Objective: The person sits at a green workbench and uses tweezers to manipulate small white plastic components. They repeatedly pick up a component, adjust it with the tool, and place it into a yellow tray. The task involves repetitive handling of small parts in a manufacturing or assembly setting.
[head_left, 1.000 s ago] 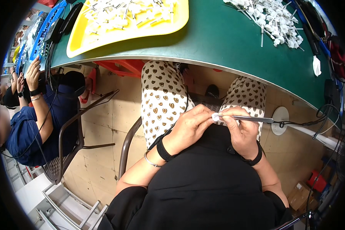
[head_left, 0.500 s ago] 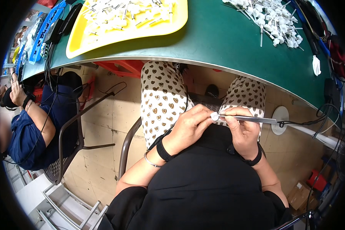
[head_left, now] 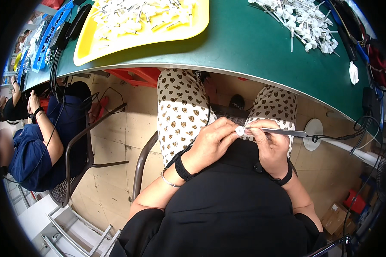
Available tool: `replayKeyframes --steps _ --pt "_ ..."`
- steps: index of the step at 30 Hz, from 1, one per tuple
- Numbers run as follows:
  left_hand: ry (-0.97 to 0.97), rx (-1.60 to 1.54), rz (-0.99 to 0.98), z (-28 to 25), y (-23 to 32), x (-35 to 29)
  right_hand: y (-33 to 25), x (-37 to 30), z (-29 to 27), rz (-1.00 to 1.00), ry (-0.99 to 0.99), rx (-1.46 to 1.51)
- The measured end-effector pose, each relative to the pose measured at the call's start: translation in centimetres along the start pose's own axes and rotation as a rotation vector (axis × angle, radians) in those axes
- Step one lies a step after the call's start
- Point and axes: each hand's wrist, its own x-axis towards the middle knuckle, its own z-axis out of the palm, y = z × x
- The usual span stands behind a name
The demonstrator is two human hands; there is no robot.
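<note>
Between your fingertips, above your lap and in front of the dark shirt, sits a small white plastic part (head_left: 240,131). Your left hand (head_left: 213,139) has thumb and forefinger pinched together on its left side; your right hand (head_left: 270,147) is closed around a slim grey metal tweezer-like tool (head_left: 283,132), its narrow end at the part. To work it well, I'd brace both wrists against your body, let the left pinch do the steadying, and bring the tip in with light, level pressure, since so small a piece could probably slip or mark. The part looks pale and roundish; its finer shape is too small to tell. Beyond your knees, on the green tabletop (head_left: 240,51), a yellow tray (head_left: 86,55) holds white stemmed parts (head_left: 137,15), and a loose heap of similar parts (head_left: 306,25) lies to the right
</note>
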Motion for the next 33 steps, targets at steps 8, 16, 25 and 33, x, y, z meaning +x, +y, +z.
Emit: replayKeyframes --steps 8,16,25,33 --pt "0.009 0.034 0.006 -0.01 -0.12 -0.02 -0.09 0.26 -0.09 -0.089 -0.016 -0.037" --pt "0.0 0.0 0.01 -0.01 -0.04 0.02 0.12 -0.01 0.07 -0.017 0.003 -0.003" --pt "0.001 0.0 0.011 0.05 -0.06 -0.04 0.13 -0.05 0.25 0.044 0.027 0.043" --pt "0.01 0.014 0.02 0.11 -0.17 -0.08 0.25 -0.07 0.25 0.037 0.028 0.04"
